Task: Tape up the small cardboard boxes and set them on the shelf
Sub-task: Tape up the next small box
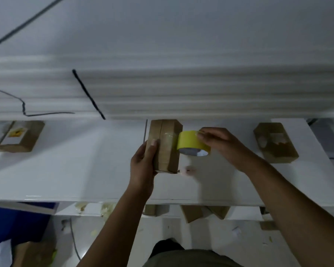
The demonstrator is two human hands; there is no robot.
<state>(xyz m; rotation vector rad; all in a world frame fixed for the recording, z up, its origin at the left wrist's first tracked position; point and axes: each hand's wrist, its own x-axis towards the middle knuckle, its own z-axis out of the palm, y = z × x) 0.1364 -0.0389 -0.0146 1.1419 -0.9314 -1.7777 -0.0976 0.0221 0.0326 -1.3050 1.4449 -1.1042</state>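
A small brown cardboard box [167,139] stands on the white shelf top [75,166], near the middle. My left hand [144,166] grips its left side, thumb laid on the top face. My right hand [217,142] holds a yellow tape roll [190,142] against the box's right edge. A glossy strip of tape crosses the box's top towards the roll.
A box with a yellow-printed label [17,136] lies at the far left, another with torn label remains [276,142] at the right. More cardboard boxes [204,211] sit on the lower level under the front edge. Black cables [89,95] run along the white wall behind.
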